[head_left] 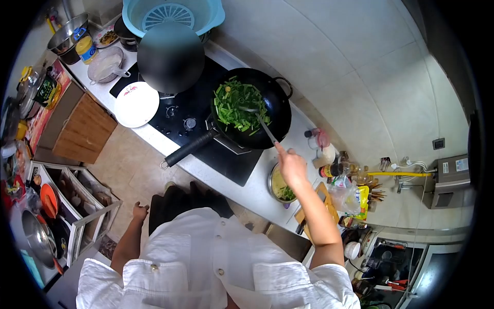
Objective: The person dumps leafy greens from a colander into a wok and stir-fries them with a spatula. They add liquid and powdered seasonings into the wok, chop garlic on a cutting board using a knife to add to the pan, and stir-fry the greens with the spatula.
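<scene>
My right hand [292, 166] is closed around the handle of a metal spatula [266, 127], index finger stretched along it. The spatula's head lies partly hidden among chopped green vegetables [237, 105] in a black wok [278, 116]. The wok sits on the black cooktop [226, 164], its long handle [188, 150] pointing toward my left side. Down by my left hip hangs my left hand [140, 210], holding nothing, its fingers loosely apart. Near my right forearm stands a metal bowl [279, 184] with yellowish contents and some green bits.
A white plate [137, 104] rests on the counter left of the wok. Behind it are a round dark lid-like disc [171, 57] and a blue basin [218, 15]. Bottles [332, 170], bags [343, 194] and a cutting board [325, 198] crowd the right. An open drawer rack [98, 221] stands at left.
</scene>
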